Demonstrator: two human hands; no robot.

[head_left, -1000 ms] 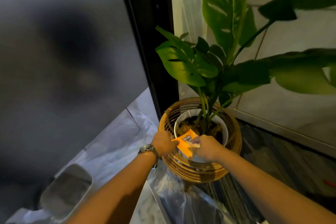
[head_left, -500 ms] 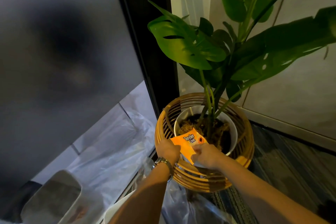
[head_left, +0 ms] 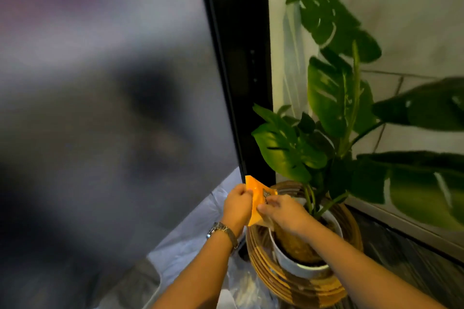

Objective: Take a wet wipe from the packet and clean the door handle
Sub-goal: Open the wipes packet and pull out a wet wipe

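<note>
A frosted glass door (head_left: pixel 100 108) in a black frame (head_left: pixel 241 83) filled the left of the room; no handle was in view. Beside it stood a broad-leaved plant (head_left: pixel 296 148) in a white pot (head_left: pixel 301 268) of soil, set inside a woven basket (head_left: pixel 301 291). Above the basket, the left hand (head_left: pixel 237 204) pinched the orange packet (head_left: pixel 258 194) by one edge. The right hand (head_left: pixel 283 211) pinched at its face with curled fingers. The packet was judged light, limp and slick, best held at the seam. Whether a wipe had emerged could not be told.

orange packet (head_left: pixel 258 202), green leaves (head_left: pixel 283 148), black frame (head_left: pixel 241 57)
</note>
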